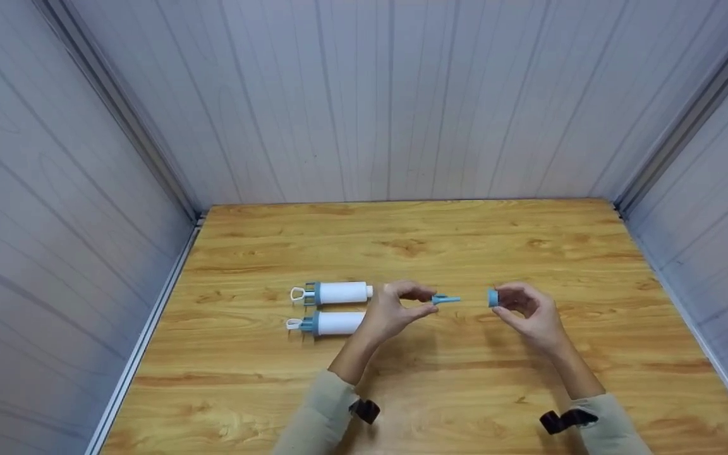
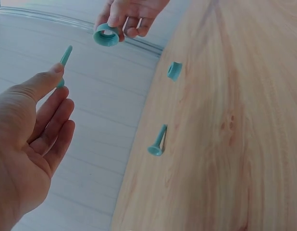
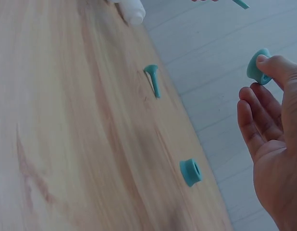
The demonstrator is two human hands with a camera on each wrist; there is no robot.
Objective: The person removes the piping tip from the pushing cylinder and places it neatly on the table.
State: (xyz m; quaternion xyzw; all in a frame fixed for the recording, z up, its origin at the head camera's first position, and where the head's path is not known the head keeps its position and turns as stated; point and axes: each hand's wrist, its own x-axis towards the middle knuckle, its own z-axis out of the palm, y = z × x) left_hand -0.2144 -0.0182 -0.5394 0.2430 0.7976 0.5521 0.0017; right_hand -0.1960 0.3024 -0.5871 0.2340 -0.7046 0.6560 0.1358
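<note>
Between thumb and fingertips my left hand (image 1: 392,313) pinches a teal tapered nozzle (image 2: 66,57), its narrow end pointing away from the palm. My right hand (image 1: 533,316) holds a teal threaded ring cap (image 2: 106,36) by its edge, with thumb and fingertips. The nozzle and the cap are apart, both above the table, with a short gap between them. On the table below lie a second teal nozzle (image 2: 159,141) and a second teal ring cap (image 3: 190,172).
Left of my left hand lie two white syringe-like tubes, a far one (image 1: 343,292) and a near one (image 1: 337,323), with teal flanges and white loop handles. My left hand covers the near tube's end. Pale panel walls (image 1: 364,101) enclose the wooden table (image 1: 465,240).
</note>
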